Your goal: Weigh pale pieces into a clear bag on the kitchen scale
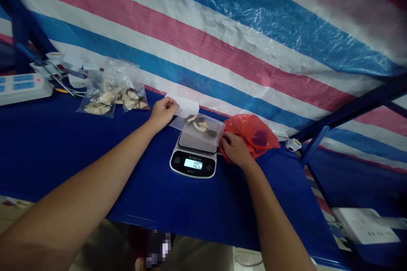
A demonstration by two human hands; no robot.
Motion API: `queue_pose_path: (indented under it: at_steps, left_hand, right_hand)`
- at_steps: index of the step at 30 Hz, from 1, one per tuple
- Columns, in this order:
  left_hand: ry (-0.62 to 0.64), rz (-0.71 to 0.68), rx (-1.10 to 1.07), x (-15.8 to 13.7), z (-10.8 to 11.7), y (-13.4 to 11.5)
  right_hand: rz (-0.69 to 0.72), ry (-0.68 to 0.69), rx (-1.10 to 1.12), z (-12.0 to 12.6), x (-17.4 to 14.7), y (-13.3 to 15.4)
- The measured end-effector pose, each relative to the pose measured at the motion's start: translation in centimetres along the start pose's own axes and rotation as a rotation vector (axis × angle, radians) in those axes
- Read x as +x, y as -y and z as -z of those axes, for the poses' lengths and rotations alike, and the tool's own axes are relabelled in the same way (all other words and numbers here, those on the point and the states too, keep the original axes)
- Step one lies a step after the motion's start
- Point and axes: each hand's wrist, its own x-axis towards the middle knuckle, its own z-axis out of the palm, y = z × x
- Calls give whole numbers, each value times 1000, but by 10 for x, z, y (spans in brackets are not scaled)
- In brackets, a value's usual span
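Note:
A clear plastic bag (218, 129) with several dried, mushroom-like slices (200, 126) in it lies across the pan of a white digital kitchen scale (193, 173). The scale's lit display seems to read 10.5. My left hand (163, 113) is at the left end of a white sheet (187, 106) behind the scale, fingers curled and pinched together; what is between them is hard to make out. On the other side, my right hand (234, 148) has its fingers closed at the bag's right edge, beside a red plastic bag (251, 133).
Clear bags (100, 97) of similar slices lie at the back left of the blue table (146, 186). A power strip (25, 88) and cables are farther left. Striped sheeting (203, 38) rises behind the table. A white plug (293, 145) lies near the right-hand blue frame bar.

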Motion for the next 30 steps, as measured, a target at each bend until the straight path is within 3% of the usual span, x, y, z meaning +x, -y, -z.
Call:
queue_pose_path:
  at_steps: [7, 10, 14, 19, 27, 30]
  left_hand:
    - [4, 7, -1, -1, -1, -4]
    - [3, 21, 5, -1, -1, -6]
    - [-2, 25, 16, -2, -1, -8]
    - [2, 14, 32, -2, 0, -6]
    - [1, 12, 46, 0, 1, -3]
    - [8, 10, 40, 0, 1, -3]
  right_hand:
    - [-49, 232, 59, 34, -17, -2]
    - [-20, 318, 35, 31, -19, 1]
    - [28, 335, -38, 24, -18, 7]
    - [-23, 389, -3, 22, -18, 9]
    - [-256, 336, 441, 21, -12, 2]
    - [-304, 227, 419, 27, -12, 0]
